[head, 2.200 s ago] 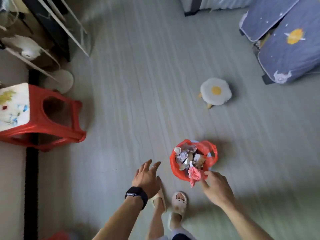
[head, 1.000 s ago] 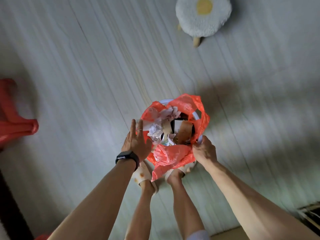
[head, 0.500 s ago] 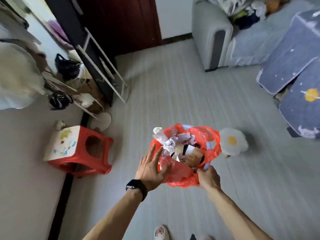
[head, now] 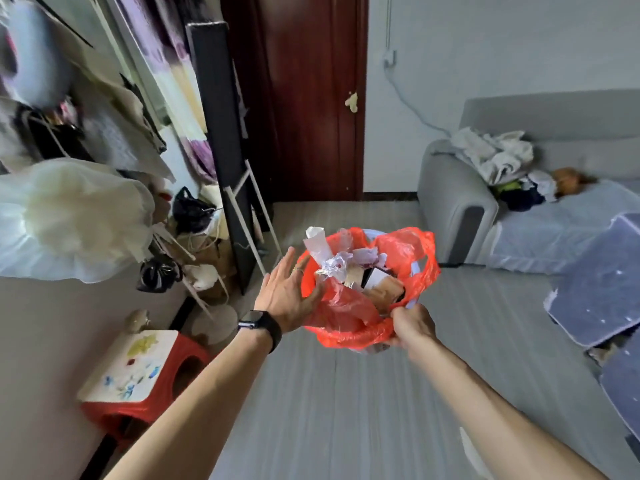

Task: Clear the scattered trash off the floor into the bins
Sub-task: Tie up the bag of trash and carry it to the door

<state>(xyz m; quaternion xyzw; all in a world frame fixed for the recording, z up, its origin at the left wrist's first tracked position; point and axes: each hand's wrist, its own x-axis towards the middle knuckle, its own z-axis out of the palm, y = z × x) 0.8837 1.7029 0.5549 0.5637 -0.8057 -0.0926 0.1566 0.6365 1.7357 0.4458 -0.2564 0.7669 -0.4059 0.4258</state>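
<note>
Above floor [head: 346,410], bin [head: 415,270] rim in right hand [head: 412,325].

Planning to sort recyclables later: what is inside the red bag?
Crumpled white paper, a tall white slip and brown cardboard packaging sit heaped at the top of the red bag. Whatever lies deeper is covered by that heap.

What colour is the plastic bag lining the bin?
Bright red-orange; the bag shows best in the head view.
</note>
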